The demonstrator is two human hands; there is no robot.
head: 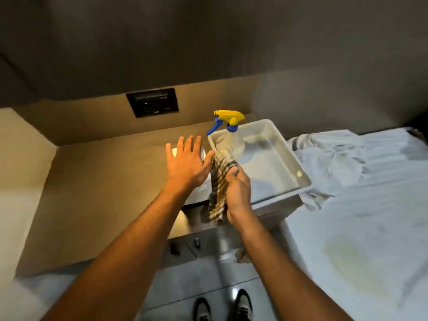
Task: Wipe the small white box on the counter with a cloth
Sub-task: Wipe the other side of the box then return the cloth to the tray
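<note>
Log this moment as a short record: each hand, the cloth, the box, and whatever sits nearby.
left hand: open, fingers spread, over the small white box
right hand: shut on the checked cloth
checked cloth: bunched, hanging from the grip beside the box
small white box: on the counter, mostly hidden by the left hand
spray bottle: yellow and blue head, standing in the grey tray
grey tray: right of the box
</note>
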